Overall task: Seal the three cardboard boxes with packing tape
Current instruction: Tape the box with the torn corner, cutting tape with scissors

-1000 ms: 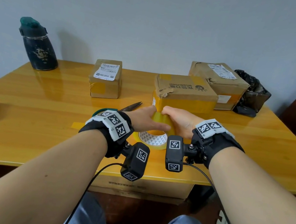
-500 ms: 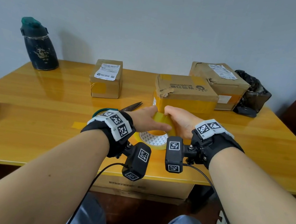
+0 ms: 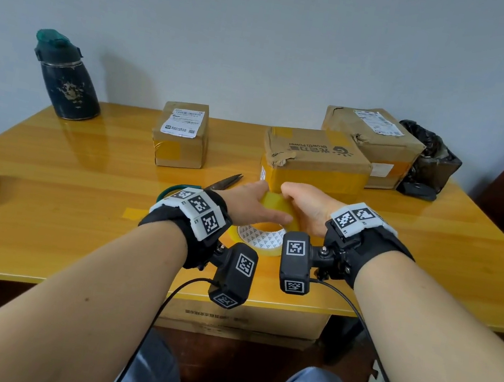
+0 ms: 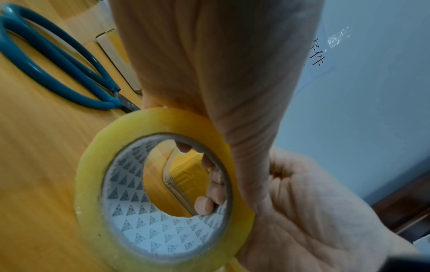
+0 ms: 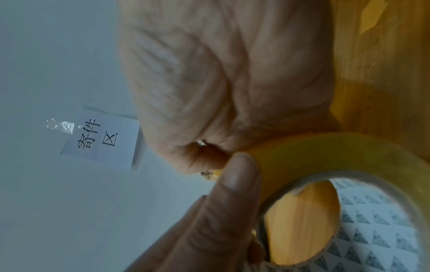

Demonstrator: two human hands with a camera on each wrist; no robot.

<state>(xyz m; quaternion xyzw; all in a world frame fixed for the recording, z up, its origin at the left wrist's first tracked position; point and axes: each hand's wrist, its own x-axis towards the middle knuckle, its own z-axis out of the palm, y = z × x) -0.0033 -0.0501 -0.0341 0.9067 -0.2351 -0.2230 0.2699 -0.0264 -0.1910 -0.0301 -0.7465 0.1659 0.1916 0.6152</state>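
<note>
Your left hand and right hand both gripping the upright yellowish packing tape roll, near the middle brown cardboard box, teal-handled scissors left

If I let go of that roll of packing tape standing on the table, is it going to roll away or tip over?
The tape roll stands on its rounded edge, steadied by the left hand and right hand, so it would probably roll or flop flat once released. Its wound tape looks thick around the cardboard core, so likely stiff and fairly hefty. The table looks glossy, so it may slide easily.
</note>
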